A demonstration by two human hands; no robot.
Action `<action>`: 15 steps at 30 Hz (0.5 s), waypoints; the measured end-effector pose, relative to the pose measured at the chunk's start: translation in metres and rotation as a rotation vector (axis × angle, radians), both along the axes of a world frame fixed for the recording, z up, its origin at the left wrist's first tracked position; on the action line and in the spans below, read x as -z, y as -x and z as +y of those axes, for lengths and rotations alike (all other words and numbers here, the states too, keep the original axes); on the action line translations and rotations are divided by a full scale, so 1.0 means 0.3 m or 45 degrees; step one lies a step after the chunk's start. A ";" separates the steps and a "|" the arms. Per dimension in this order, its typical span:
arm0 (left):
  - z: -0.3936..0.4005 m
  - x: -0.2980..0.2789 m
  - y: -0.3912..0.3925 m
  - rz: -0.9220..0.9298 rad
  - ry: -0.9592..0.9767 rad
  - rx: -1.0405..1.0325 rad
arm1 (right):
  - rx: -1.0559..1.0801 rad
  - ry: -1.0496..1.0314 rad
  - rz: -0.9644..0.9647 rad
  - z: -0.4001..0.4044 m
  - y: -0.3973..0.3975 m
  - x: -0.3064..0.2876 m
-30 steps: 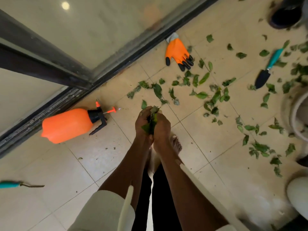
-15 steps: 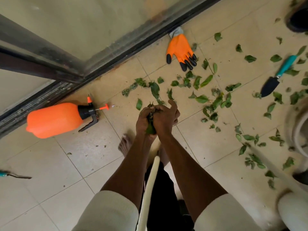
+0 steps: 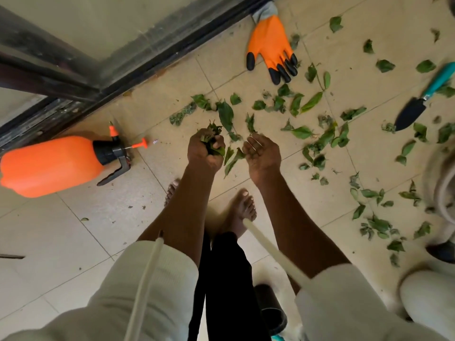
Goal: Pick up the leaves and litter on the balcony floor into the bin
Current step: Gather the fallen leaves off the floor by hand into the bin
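Observation:
My left hand (image 3: 205, 150) grips a bunch of green leaves (image 3: 209, 134) above the tiled balcony floor. My right hand (image 3: 262, 153) is just to its right, palm turned up, fingers loosely curled and holding nothing. A few leaves (image 3: 232, 158) hang or fall between the two hands. Many loose green leaves (image 3: 317, 141) lie scattered over the tiles ahead and to the right. A dark round container (image 3: 269, 308), possibly the bin, shows partly behind my legs at the bottom.
An orange spray bottle (image 3: 46, 166) lies on its side at the left. An orange glove (image 3: 270, 49) rests near the sliding door track (image 3: 147, 70). A teal-handled trowel (image 3: 423, 99) lies at the right. Pale pots (image 3: 440, 190) stand at the right edge. My bare feet (image 3: 242, 210) are below my hands.
My two hands, pressed together around the leaves before, have parted. The left keeps the bunch, the right has come away with its palm up. The view has shifted closer to the floor.

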State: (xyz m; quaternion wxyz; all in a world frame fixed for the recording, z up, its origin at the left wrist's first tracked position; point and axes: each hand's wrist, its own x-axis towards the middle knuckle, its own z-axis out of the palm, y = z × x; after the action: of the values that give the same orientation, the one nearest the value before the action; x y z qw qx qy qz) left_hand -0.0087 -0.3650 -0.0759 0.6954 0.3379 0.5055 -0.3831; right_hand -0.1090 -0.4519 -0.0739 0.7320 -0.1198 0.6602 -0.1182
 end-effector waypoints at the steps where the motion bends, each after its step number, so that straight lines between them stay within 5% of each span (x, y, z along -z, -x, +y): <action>1: 0.006 0.001 -0.008 0.001 0.063 -0.005 | 0.058 -0.085 0.031 -0.021 0.021 0.028; 3: 0.009 0.015 -0.024 -0.014 0.115 0.010 | -0.008 -0.095 0.154 -0.039 0.053 0.099; 7: 0.034 0.068 -0.035 -0.049 0.132 0.050 | -1.219 0.724 0.737 -0.008 0.080 0.181; 10: 0.062 0.100 -0.024 -0.038 0.106 0.061 | -1.670 0.979 0.687 0.077 0.077 0.195; 15: 0.100 0.135 -0.018 -0.051 0.136 -0.003 | -1.404 0.643 0.868 0.190 0.005 0.268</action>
State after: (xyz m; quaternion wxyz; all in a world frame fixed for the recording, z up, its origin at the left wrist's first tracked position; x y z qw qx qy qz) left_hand -0.0034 -0.3351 -0.1165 0.7229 0.3071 0.4708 -0.4018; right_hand -0.1106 -0.3948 -0.1542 0.3869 -0.6348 0.6481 0.1653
